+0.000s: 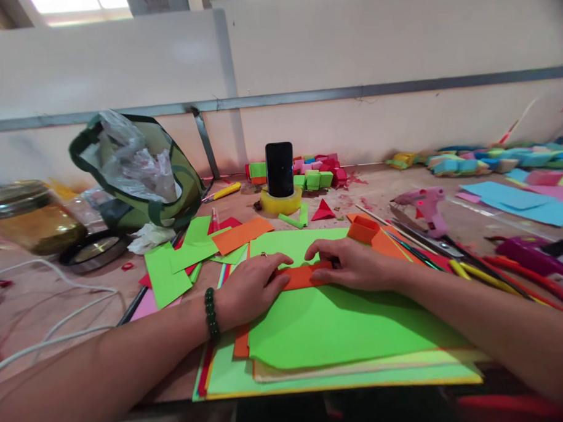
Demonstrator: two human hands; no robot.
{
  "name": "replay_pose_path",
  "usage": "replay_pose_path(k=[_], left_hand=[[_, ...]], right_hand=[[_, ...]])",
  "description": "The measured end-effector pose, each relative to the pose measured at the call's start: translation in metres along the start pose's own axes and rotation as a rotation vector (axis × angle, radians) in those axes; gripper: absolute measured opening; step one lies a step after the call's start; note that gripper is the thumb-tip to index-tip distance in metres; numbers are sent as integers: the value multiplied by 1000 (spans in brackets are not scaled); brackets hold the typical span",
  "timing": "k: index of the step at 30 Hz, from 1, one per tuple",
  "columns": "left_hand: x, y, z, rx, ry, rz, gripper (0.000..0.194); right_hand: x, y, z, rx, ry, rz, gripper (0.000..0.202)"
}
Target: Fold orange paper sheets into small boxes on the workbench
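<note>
An orange paper strip lies across the top of a bright green paper sheet. At its left end, my left hand is closed on the strip with thumb and fingers. My right hand grips the other end, its index finger bent. The middle of the strip shows between the two hands. Just beyond my right hand is a folded orange paper piece. Under the green sheet is a stack of coloured paper.
Loose green paper pieces lie left of the stack. Behind it a phone stands on a yellow tape roll. Scissors, a pink glue gun and pliers are on the right. A bag and jar stand left.
</note>
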State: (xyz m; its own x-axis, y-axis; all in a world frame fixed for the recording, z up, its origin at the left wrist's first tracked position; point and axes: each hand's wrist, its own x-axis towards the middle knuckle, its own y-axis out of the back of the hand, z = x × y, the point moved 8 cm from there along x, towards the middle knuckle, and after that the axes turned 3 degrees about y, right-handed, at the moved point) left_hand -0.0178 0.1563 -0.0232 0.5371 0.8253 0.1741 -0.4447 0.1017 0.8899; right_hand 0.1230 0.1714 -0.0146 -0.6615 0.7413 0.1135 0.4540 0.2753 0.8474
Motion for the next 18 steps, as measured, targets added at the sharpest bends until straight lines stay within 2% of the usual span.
replay_pose_path(k=[3,6,8,10,14,18], left_hand=[[-1,3,3,116,-66,60,33],[-5,6,17,186,-240,107,26],[-9,4,28,263,-374,72,26],[-13,2,37,362,-472,12,27],[-23,7,46,483,-572,-32,21],[-27,12,43,439,-566,-80,12]], right_hand=[[-2,2,0,-149,13,4,29],[-6,4,-22,-339,269,39,18],[-12,0,-39,-445,475,29,17],[-19,-5,-47,-526,594,1,20],[-25,-8,-46,-625,619,-33,22],[-26,-6,-39,-600,559,-53,24]])
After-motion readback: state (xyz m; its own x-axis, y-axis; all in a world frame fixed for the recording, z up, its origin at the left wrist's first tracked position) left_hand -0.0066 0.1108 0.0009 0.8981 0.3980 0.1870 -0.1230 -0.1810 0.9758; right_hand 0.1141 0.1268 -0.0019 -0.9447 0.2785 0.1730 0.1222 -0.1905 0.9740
